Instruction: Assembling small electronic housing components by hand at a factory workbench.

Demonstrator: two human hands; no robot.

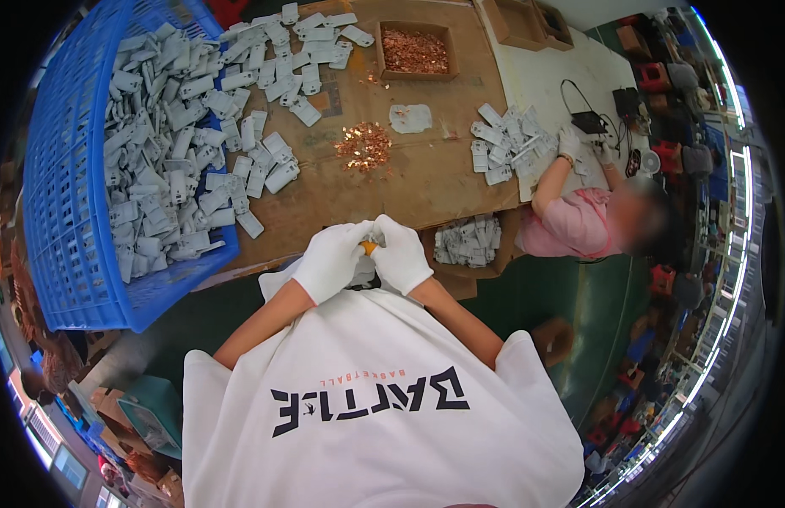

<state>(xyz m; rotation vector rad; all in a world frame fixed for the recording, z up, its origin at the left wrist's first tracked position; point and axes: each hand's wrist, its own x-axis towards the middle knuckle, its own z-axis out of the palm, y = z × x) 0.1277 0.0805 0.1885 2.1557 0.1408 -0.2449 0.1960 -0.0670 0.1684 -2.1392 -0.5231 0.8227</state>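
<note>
at table edge, both gloved hands' grip clamped on small orange part, blue basket full of grey plastic pieces

Cardboard-covered counter bearing a blue basket, loose grey plastic parts, a copper-piece heap and a box of the same.

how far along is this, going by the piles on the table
Done: hard to judge; a small box of grey parts sits beside the hands. In hand: the left hand and right hand, both in white gloves, pinch a small orange piece between them. Left: plenty, since the blue basket is full of grey parts, more lie loose on the cardboard, and the copper pieces remain heaped.
</note>
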